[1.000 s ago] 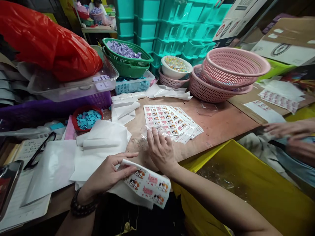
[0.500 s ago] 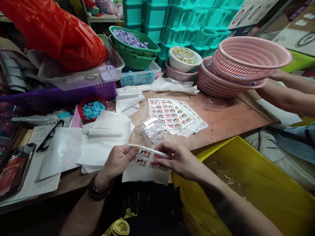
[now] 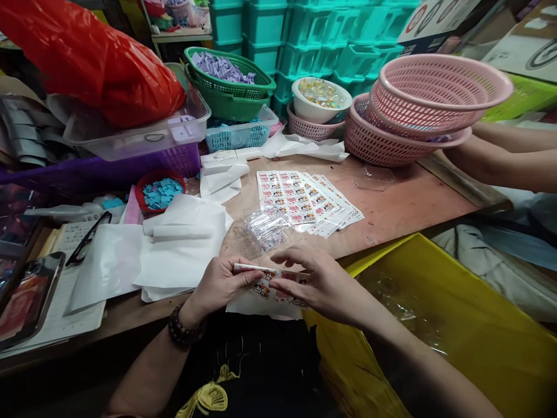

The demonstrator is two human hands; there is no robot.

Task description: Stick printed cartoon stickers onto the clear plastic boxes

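Observation:
My left hand (image 3: pixel 220 283) and my right hand (image 3: pixel 310 280) both pinch a small sticker sheet (image 3: pixel 270 288) printed with cartoon cats, held at the table's near edge above its white backing paper. The left fingers grip the sheet's left end, the right fingers pinch its top right. Just beyond my hands lies a heap of clear plastic cases (image 3: pixel 266 226). Behind that, a fanned stack of matching sticker sheets (image 3: pixel 304 200) rests on the wooden table (image 3: pixel 404 206).
White backing papers (image 3: pixel 180 247) pile at the left beside glasses, a notebook and a phone (image 3: pixel 28 299). A yellow bin (image 3: pixel 456 325) stands at my right. Another person's arms (image 3: pixel 500 157) hold stacked pink baskets (image 3: pixel 418 110). Green baskets, a red bag and teal crates fill the back.
My right hand left the clear cases on the table and came back to the sticker sheet, which both hands now pinch. The other person's arms rose to the pink baskets.

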